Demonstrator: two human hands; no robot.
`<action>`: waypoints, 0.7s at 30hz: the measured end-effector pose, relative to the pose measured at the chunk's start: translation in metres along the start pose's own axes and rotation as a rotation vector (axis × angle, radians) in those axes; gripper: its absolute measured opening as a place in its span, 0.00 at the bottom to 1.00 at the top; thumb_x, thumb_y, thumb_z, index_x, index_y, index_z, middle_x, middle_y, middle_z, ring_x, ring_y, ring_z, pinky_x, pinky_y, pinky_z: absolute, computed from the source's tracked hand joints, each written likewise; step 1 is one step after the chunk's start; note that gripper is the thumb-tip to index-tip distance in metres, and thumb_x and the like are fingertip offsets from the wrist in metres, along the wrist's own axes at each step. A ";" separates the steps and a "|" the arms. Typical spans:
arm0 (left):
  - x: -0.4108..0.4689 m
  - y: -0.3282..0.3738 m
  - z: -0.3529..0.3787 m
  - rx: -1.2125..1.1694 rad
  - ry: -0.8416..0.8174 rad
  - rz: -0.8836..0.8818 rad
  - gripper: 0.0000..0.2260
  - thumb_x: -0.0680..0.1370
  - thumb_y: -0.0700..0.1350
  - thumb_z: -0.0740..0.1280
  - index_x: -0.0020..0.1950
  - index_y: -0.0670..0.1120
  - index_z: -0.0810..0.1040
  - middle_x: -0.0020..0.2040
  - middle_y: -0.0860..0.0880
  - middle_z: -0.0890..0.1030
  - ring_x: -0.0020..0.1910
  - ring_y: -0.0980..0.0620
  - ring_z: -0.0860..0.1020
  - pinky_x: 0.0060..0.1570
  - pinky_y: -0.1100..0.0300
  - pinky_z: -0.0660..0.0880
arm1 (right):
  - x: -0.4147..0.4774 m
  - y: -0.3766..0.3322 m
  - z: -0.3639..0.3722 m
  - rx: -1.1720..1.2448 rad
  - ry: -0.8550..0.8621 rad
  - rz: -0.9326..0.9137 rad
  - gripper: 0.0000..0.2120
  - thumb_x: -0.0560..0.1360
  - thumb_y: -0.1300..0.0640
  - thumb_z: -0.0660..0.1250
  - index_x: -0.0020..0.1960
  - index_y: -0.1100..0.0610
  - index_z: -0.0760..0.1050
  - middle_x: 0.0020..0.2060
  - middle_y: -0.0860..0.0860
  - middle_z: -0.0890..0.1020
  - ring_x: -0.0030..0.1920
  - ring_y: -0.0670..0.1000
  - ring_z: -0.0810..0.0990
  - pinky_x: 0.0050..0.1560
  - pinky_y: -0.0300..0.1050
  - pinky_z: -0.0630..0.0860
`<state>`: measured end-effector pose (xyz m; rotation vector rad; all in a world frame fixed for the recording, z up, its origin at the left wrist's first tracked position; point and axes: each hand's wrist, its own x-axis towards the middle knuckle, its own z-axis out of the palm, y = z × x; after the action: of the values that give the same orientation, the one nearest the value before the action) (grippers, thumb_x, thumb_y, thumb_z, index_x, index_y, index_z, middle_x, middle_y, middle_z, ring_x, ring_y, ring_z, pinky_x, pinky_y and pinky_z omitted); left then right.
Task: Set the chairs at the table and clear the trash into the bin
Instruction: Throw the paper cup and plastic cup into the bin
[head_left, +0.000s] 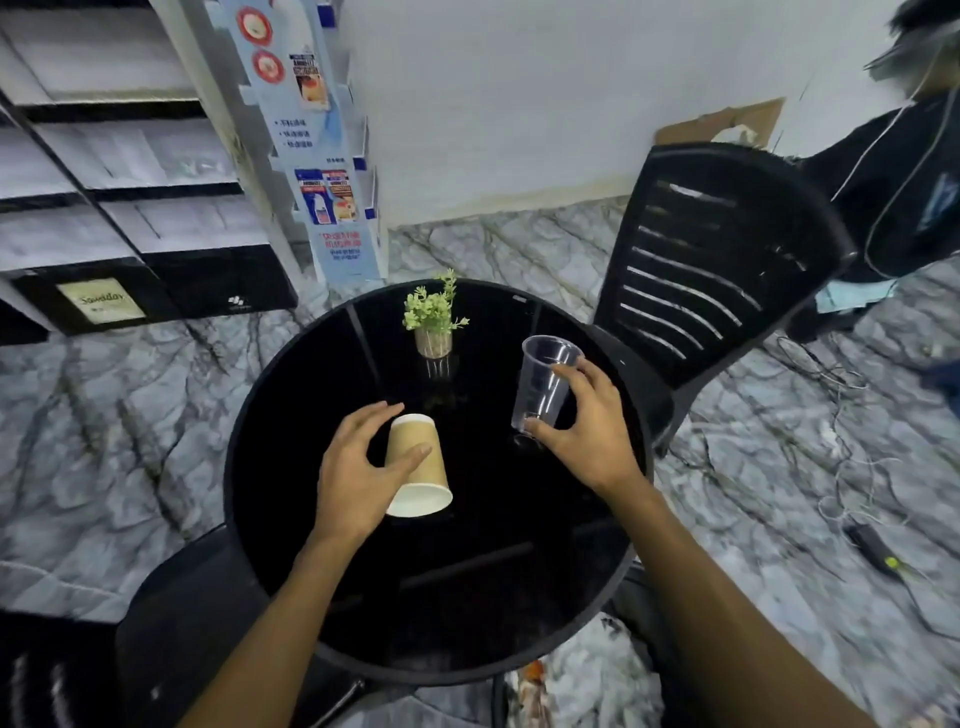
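**Cups in both hands, bin out of sight**

Curling left hand (358, 467) round paper cup (418, 467) near the middle of the table (363, 623), mouth tipping toward the near edge. Being unable to tell whether resting on the glass or lifted.

Pinching clear plastic cup (545, 382) with right hand (587, 426), thumb at the base and forefinger near the rim, tilting close to the right edge.

Risking a slip of the thin clear cup under so light a pinch, probably onto the glass top or over the right edge. Risking dregs running from the tipped paper cup, contents not showing.

Noting plant pot (434, 332) standing toward the far edge, apart from both hands yet within a careless sweep.

Noting one chair (717, 260) just beside the right edge and a second chair (182, 623) at the near left edge, narrowing the way out. Noting loose cables (852, 483) lying on the floor to the right, inviting a trip.
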<state>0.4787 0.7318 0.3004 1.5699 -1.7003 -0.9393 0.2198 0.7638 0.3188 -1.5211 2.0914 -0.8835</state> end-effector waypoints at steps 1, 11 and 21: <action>0.002 -0.002 0.004 -0.002 0.003 -0.008 0.25 0.70 0.53 0.76 0.66 0.58 0.76 0.68 0.60 0.71 0.67 0.56 0.71 0.63 0.57 0.70 | 0.003 0.003 0.005 0.005 0.001 0.004 0.37 0.67 0.47 0.76 0.72 0.49 0.65 0.74 0.51 0.60 0.74 0.52 0.57 0.72 0.50 0.60; 0.008 -0.025 0.034 0.019 -0.027 -0.102 0.31 0.66 0.56 0.78 0.67 0.55 0.76 0.68 0.61 0.68 0.64 0.59 0.70 0.56 0.66 0.69 | 0.033 0.030 0.046 0.014 0.080 0.050 0.43 0.65 0.45 0.77 0.73 0.48 0.60 0.77 0.49 0.49 0.76 0.54 0.52 0.74 0.54 0.60; 0.012 -0.028 0.041 -0.037 -0.013 -0.097 0.28 0.66 0.50 0.79 0.64 0.54 0.78 0.68 0.59 0.69 0.65 0.60 0.70 0.58 0.71 0.66 | 0.046 0.030 0.070 0.030 0.100 0.107 0.46 0.64 0.47 0.79 0.75 0.50 0.58 0.78 0.49 0.43 0.78 0.53 0.48 0.75 0.56 0.60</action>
<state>0.4586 0.7225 0.2538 1.6375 -1.6188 -1.0261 0.2299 0.7082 0.2493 -1.3622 2.1973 -0.9651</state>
